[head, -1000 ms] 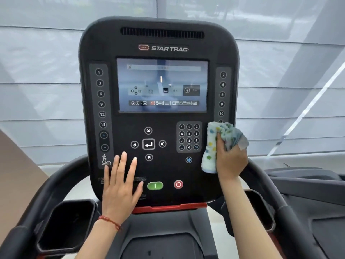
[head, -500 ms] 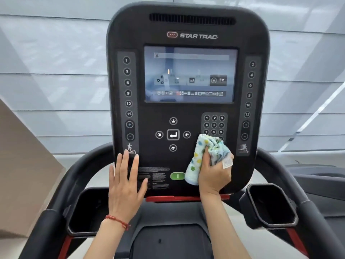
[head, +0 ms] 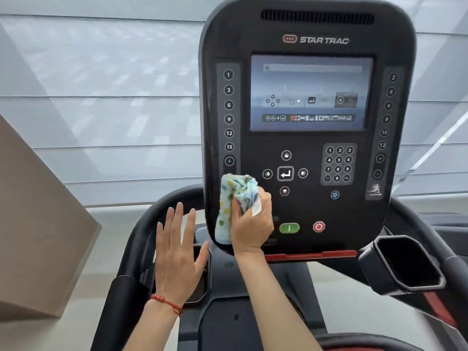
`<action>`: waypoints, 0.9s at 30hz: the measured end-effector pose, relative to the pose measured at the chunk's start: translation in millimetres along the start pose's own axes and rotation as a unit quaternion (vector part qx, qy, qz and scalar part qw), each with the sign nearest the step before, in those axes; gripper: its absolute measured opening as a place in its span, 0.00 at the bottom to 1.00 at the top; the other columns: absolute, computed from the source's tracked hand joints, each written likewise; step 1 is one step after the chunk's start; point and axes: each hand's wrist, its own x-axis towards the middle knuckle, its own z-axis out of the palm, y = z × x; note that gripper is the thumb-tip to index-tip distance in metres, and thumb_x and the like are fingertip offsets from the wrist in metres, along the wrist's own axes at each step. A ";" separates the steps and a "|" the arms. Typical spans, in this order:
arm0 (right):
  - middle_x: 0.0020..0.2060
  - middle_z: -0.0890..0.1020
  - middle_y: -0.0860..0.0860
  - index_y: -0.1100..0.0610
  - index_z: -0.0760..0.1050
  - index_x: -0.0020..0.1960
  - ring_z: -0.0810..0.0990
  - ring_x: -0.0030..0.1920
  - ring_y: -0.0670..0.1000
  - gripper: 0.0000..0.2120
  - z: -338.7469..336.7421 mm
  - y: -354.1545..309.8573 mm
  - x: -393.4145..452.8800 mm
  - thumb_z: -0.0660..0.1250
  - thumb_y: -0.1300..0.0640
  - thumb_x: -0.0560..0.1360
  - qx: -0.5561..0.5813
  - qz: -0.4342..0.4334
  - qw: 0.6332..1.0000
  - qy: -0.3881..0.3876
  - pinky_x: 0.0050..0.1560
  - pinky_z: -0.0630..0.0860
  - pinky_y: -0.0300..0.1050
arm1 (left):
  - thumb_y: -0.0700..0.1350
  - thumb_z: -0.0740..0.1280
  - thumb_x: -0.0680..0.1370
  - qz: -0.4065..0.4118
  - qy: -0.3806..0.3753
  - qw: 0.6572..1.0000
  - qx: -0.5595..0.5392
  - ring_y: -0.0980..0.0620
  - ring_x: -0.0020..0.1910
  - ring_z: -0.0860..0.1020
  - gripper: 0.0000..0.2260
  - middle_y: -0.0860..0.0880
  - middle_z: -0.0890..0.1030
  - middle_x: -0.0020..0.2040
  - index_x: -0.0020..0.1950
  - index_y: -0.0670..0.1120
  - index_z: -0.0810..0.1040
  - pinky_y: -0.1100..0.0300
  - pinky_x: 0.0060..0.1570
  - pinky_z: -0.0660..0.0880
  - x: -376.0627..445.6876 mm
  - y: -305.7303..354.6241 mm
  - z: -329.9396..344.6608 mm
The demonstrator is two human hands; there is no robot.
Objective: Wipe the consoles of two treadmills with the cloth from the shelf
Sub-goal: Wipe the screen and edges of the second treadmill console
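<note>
A black treadmill console (head: 306,26) with a lit screen (head: 310,93), number buttons and a keypad fills the upper right of the head view. My right hand (head: 252,225) grips a bunched pale-blue cloth with coloured spots (head: 229,198) and presses it against the console's lower left corner, left of the arrow buttons. My left hand (head: 178,254) is open with fingers spread, off the console, held over the left cup holder below its left edge. A red bracelet sits on that wrist.
Black handrails (head: 141,231) curve out from both sides of the console. A cup holder (head: 405,264) sits at the lower right. A green start button (head: 289,228) and red stop button (head: 318,226) lie right of my right hand. A beige panel (head: 38,236) stands at left.
My right hand has swept the cloth leftward across the lower console, from the right edge to the lower left corner. My left hand has come off the console face and now hovers beside it.
</note>
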 end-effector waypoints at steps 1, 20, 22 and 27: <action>0.38 0.79 0.54 0.57 0.68 0.54 0.80 0.35 0.50 0.17 1.9 -3.5 -2.5 0.61 0.46 0.74 0.001 -0.006 1.000 -0.002 0.31 0.75 0.38 | 0.52 0.59 0.76 0.002 -0.001 1.000 -0.002 0.42 0.74 0.55 0.28 0.40 0.60 0.73 0.73 0.42 0.60 0.42 0.70 0.55 -0.6 -2.8 -1.3; 0.41 0.82 0.51 0.54 0.76 0.43 0.82 0.44 0.50 0.10 -100.0 -5.9 -1.6 0.75 0.53 0.67 0.231 0.375 0.877 -0.192 0.45 0.80 0.46 | 0.51 0.58 0.78 0.091 0.011 0.989 -0.114 0.39 0.72 0.59 0.25 0.37 0.64 0.71 0.71 0.39 0.63 0.41 0.68 0.58 -8.9 15.9 -26.3; 0.43 0.83 0.52 0.55 0.77 0.44 0.83 0.45 0.52 0.08 -130.3 9.3 0.0 0.74 0.56 0.68 0.248 0.422 0.855 -0.171 0.46 0.81 0.47 | 0.51 0.57 0.79 0.113 0.005 0.986 -0.126 0.39 0.72 0.59 0.24 0.37 0.64 0.71 0.71 0.38 0.63 0.42 0.68 0.58 -7.5 31.0 -25.5; 0.43 0.85 0.55 0.58 0.79 0.47 0.84 0.42 0.53 0.08 -206.7 41.7 -8.3 0.73 0.59 0.69 0.271 0.515 0.807 -0.101 0.40 0.82 0.47 | 0.51 0.57 0.78 0.152 -0.029 0.977 -0.143 0.40 0.72 0.60 0.24 0.37 0.65 0.70 0.71 0.39 0.63 0.40 0.66 0.61 -14.3 80.0 -24.0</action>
